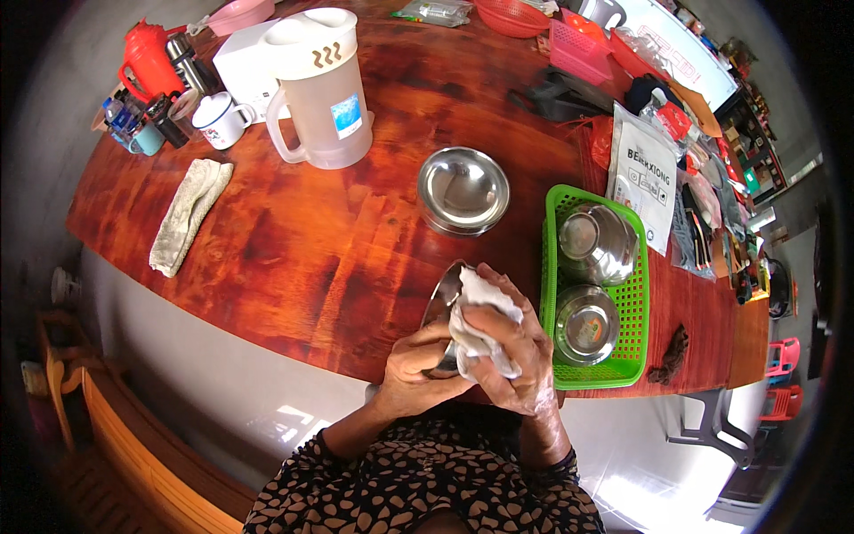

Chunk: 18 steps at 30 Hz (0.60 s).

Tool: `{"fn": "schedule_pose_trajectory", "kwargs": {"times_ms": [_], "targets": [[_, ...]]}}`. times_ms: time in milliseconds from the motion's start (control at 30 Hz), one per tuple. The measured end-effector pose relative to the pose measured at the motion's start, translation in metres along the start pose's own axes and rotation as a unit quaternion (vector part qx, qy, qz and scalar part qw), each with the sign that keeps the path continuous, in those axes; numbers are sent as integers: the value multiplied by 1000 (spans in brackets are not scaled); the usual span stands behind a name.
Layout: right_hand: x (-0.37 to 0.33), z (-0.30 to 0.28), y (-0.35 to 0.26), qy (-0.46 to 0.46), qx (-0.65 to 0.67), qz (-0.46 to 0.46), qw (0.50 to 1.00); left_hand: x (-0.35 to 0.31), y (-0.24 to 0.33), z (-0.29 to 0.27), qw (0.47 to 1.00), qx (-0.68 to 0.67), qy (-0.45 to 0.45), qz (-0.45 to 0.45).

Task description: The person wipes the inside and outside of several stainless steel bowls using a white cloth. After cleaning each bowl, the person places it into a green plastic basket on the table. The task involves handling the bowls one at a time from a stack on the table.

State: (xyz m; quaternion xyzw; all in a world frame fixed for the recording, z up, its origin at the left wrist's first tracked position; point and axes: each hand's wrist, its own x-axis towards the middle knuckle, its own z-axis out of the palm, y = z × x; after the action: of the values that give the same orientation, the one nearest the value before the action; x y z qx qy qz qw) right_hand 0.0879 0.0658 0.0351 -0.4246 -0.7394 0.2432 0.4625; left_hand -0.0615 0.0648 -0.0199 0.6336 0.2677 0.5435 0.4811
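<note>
My left hand (414,374) grips a metal bowl (442,298) from its left side, tilted in front of me at the table's near edge. A crumpled white cloth (485,320) is bunched in my right hand (523,351) and pressed against the bowl; part of the bowl is hidden behind it. Just beyond my hands, another shiny metal bowl (463,190) stands upright on the table. To my right, a green plastic basket (551,267) holds a metal bowl (583,233) lying tilted and another metal bowl (587,327) nearer to me.
On the reddish wooden table (294,240) stand a lidded plastic pitcher (320,98), a white mug (219,123) and a red thermos jug (149,62). A folded towel (191,214) lies left. Bags and packets surround a white pouch (642,178) at right. A wooden bench (151,454) is lower left.
</note>
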Motion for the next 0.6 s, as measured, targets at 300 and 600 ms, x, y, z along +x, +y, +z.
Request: {"fn": "schedule_pose_trajectory", "kwargs": {"times_ms": [300,600], "targets": [[20,-40,-12,-77,-46,-125,988,28,13,-19,956,-138,-248,76],[-14,-61,-1,127,20,-148,981,112,-61,-19,802,577,-59,144]]}}
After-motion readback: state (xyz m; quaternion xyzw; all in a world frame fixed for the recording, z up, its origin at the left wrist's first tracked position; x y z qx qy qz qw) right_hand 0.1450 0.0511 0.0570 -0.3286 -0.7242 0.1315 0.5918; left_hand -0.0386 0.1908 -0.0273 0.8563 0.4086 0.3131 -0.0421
